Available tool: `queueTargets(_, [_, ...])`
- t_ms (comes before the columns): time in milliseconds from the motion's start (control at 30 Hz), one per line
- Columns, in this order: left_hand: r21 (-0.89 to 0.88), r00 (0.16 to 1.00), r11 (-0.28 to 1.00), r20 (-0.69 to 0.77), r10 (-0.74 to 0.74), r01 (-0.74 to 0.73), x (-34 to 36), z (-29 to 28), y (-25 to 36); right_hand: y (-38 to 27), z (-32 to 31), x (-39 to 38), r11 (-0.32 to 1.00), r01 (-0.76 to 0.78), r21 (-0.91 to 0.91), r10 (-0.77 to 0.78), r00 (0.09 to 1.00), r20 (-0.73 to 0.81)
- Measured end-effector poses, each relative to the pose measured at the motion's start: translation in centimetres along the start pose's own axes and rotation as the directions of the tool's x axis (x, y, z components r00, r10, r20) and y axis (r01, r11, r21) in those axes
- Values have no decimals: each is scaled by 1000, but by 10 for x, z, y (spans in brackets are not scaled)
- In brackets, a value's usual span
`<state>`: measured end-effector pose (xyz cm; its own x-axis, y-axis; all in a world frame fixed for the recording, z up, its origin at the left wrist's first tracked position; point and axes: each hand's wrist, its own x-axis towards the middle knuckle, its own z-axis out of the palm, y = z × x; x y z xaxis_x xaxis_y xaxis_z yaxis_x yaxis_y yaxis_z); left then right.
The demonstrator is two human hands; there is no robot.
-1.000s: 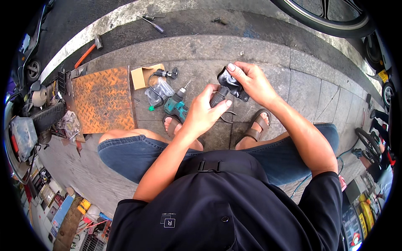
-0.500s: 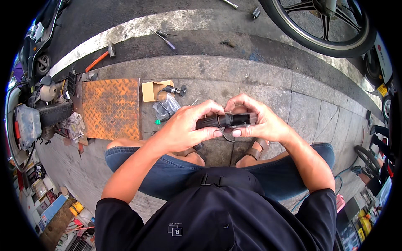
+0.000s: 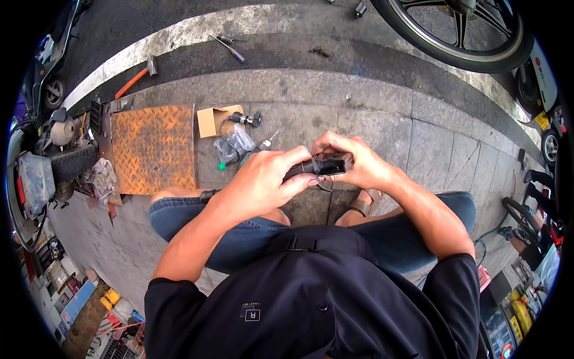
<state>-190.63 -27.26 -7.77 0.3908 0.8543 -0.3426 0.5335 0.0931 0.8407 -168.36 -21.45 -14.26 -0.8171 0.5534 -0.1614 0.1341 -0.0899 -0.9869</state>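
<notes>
Both hands hold a black handlebar grip [image 3: 332,166] with a hollow, boxy end, above the paving between my knees. My left hand [image 3: 254,179] wraps round its narrower left part, thumb underneath. My right hand [image 3: 368,164] closes round the boxy end, whose open cavity faces up. Fingers hide much of the grip. Just beyond my left hand lie a clear plastic bag [image 3: 239,141] and a black lock-like part [image 3: 246,119] on a cable, which ends in a green connector [image 3: 222,166]. An open cardboard box [image 3: 209,124] sits beside them.
A rusty orange tread plate [image 3: 153,149] lies to the left. Farther off are a hammer [image 3: 134,80] with an orange handle and a screwdriver [image 3: 228,48]. A motorcycle wheel [image 3: 460,36] stands at the far right. A parts-laden vehicle [image 3: 45,170] is at far left.
The grip has moved slightly left and up in the picture, and its boxy end has turned a little. My right hand has shifted left with it. Both hands keep hold.
</notes>
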Motion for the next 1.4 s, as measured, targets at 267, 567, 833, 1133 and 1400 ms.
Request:
queueTargets(267, [104,999,994,-32,-34,37,1,6,0,-3,-6,4,994,-56,-99,60,997,42])
queueTargets(567, [186,970,980,-215,114,-74,9,19,4,-3,-5,6,994,-100,-36,98,994,-55])
queueTargets(833, [372,969,927,-210,130,-44,9,20,6,12,1,11,999,-42,19,42,999,-2])
queueTargets(1133, [253,959,965,-282,1,73,16,14,-7,21,-1,23,986,-142,-89,137,989,-59])
queueTargets(1400, [96,896,973,-418,-151,209,29,-4,-2,-21,-12,21,842,3,-539,-285,851,-441])
